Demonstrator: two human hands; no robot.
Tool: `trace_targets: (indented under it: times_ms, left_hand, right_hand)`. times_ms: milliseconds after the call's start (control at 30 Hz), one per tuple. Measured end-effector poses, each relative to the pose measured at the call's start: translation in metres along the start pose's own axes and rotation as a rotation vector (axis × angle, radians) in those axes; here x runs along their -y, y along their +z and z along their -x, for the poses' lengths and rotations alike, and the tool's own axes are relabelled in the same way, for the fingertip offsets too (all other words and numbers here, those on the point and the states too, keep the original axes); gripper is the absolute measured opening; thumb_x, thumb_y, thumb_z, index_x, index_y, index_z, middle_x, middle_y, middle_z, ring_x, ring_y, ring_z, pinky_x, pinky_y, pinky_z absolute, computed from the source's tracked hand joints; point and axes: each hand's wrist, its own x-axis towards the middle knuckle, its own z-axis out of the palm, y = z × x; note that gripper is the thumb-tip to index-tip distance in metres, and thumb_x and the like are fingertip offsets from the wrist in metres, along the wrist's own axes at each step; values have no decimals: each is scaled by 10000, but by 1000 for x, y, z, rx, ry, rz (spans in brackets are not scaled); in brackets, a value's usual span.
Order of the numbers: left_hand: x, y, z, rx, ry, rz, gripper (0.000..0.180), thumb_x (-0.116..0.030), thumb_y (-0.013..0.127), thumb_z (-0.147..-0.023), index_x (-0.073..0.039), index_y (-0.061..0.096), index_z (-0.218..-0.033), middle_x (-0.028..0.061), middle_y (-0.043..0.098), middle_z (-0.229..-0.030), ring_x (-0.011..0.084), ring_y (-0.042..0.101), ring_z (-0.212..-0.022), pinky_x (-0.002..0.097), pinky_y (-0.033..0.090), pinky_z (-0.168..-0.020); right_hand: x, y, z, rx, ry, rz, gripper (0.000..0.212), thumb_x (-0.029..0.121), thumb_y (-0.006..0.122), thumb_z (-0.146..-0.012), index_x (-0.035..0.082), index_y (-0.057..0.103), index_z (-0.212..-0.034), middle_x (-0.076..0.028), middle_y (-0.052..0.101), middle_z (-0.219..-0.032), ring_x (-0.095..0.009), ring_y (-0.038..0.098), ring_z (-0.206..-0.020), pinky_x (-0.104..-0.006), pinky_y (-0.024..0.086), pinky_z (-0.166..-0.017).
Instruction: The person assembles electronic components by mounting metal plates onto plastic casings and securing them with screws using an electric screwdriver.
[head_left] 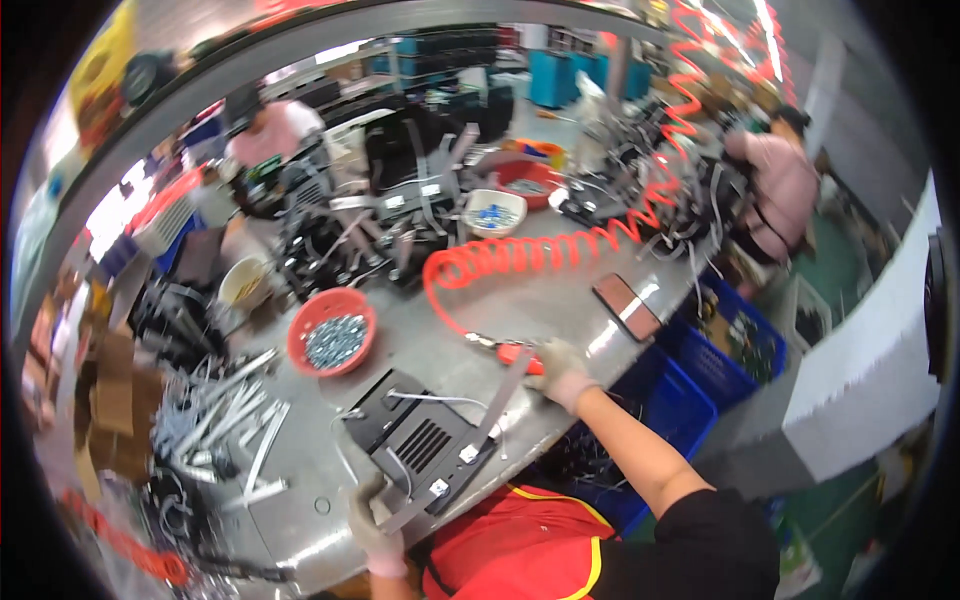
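While the gloved left hand (pixel 378 530) grips the near end of a grey metal strip (pixel 400 515) at the bench (pixel 520 310) edge, its fingers closed around that strip, the gloved right hand (pixel 560 372) lies further along the bench with its fingers wrapped around a red air tool (pixel 512 352). That tool hangs on the end of a coiled orange-red air hose (pixel 530 252), which runs across the grey bench top and climbs toward the upper right. Between the two hands lies a black metal plate with a slotted vent (pixel 420 440), tilted across the near edge of the bench, with a long grey bar (pixel 495 405) laid over it and a thin white wire (pixel 440 399) crossing its top. Just beyond the plate stands a red bowl of silvery screws (pixel 332 333). To the left of the plate lies a loose heap of grey metal brackets (pixel 230 420). A dark phone (pixel 627 306) rests flat on the bench to the right of the hose. Blue plastic crates (pixel 700 400) stand below the bench on the right side. Further back, a white bowl of blue parts (pixel 494 212) sits among piled black assemblies.
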Motion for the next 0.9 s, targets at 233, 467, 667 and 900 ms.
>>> trace_targets:
  times_ms: [233,467,667,900]
  left_hand:
    - [13,43,24,164,136,-184,292,-121,424,-918,55,490,-1142,209,555,-1083,338,536,-1051,472,353,-1031]
    - [-84,69,18,490,237,283,353,-410,446,-971,-60,438,-928,37,464,-667,176,511,-693,435,455,-827]
    - [-129,143,2,1309,611,-44,375,-162,636,-712,6,609,-1046,172,632,-1017,397,584,-988,469,425,-953]
    - [-63,143,6,1134,576,-267,270,5,622,-695,-17,615,-964,155,632,-919,347,598,-864,428,473,-810]
  right_hand:
    - [47,-2,38,-134,-555,-608,559,261,700,-716,29,519,-1191,-160,620,-891,-280,630,-863,-399,494,-767]
    - [-13,-102,114,354,-178,-1567,207,185,572,-849,3,637,-921,-20,607,-752,-74,547,-616,-222,439,-533]
    - [-102,-173,207,-485,-189,-1446,263,255,670,-703,19,554,-697,-31,534,-604,-92,440,-468,-240,311,-415]
    - [-151,-142,249,-138,453,-598,267,257,579,-824,1,586,-748,-57,561,-620,-140,529,-552,-288,416,-537]
